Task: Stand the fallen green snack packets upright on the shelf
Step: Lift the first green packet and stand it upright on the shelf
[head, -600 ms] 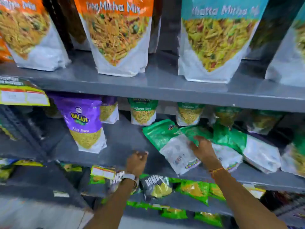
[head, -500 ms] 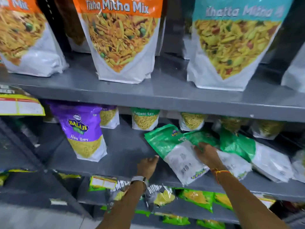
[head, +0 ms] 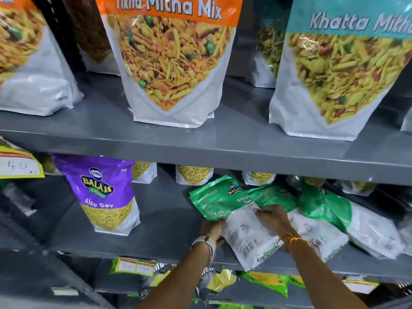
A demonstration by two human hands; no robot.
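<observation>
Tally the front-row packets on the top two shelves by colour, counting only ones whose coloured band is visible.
Orange packets: 2
Teal packet: 1
Purple packet: 1
Green packets, lying fallen: 3
Total: 7
Both the left hand and right hand are on the leftmost green one.

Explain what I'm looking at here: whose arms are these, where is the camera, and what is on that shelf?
No machine here: a person wears a camera on the head, looking down at their own arms. The left hand and right hand both touch a fallen green packet lying flat on the grey middle shelf; more green packets lie toppled beside it. A purple packet stands upright to the left. Bigger orange and teal bags stand on the shelf above.
</observation>
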